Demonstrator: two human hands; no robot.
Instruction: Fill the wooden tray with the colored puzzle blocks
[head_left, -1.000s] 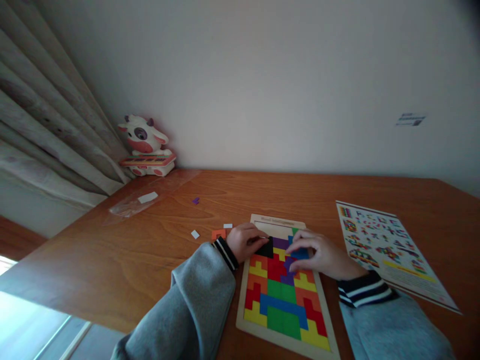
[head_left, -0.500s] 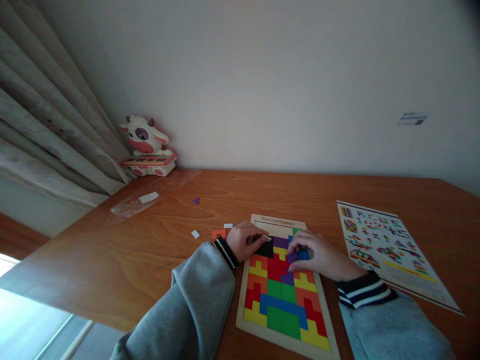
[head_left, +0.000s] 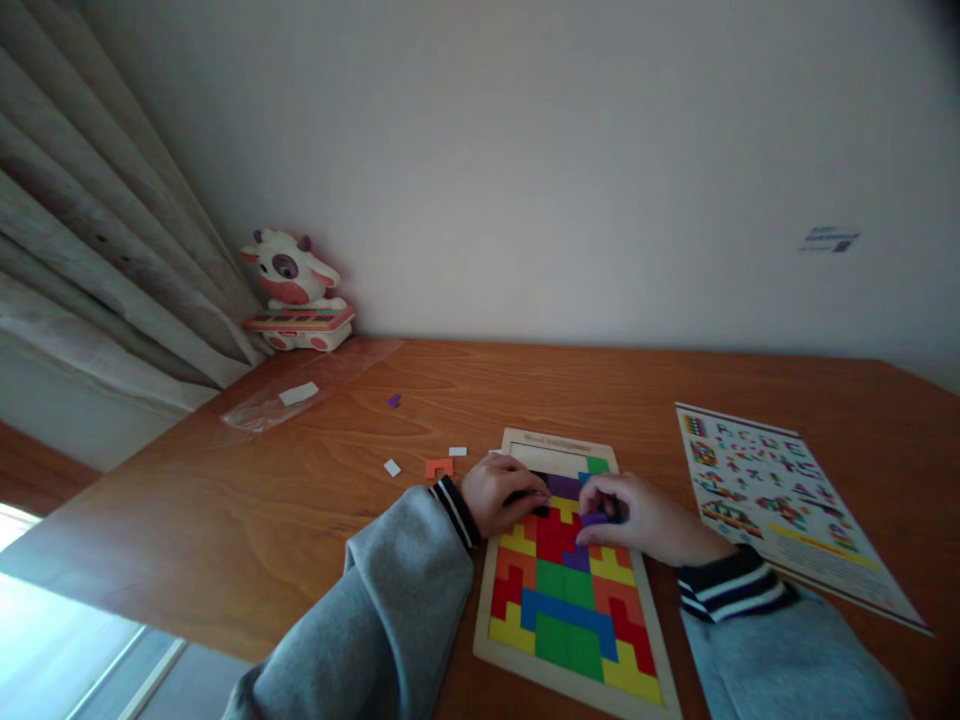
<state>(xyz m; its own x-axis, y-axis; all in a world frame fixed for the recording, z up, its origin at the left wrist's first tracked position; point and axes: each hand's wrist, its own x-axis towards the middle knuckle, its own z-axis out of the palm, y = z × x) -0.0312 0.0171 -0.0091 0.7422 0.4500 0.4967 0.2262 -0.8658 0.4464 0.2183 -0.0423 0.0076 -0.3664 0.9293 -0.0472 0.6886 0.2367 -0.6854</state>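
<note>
A wooden tray puzzle (head_left: 551, 437) lies in front of me, filled over most of its area with coloured block-shaped pieces. My right hand (head_left: 626, 508) is closed over the tray's upper right part, pinching a purple puzzle piece (head_left: 595, 519) between thumb and fingers. At the upper left of the tray, my left hand (head_left: 499, 495) rests with thumb and fingertips together. Black (head_left: 541, 511) shows below these fingertips and above them; whether they grip anything is hidden. The green pieces (head_left: 566, 640) and a blue piece (head_left: 562, 610) lie flat in the lower half.
Left of the tray lie an orange piece (head_left: 439, 468), white pieces (head_left: 392, 467) and a small purple piece (head_left: 394, 401). A clear plastic bag (head_left: 259, 412) and a cow toy with a keyboard (head_left: 296, 290) are farther left. At right lies a printed pattern sheet (head_left: 780, 500).
My left hand has moved slightly right and down, its fingertips now past the black area. The purple piece in my right hand has turned, and the blue piece beside it no longer shows.
</note>
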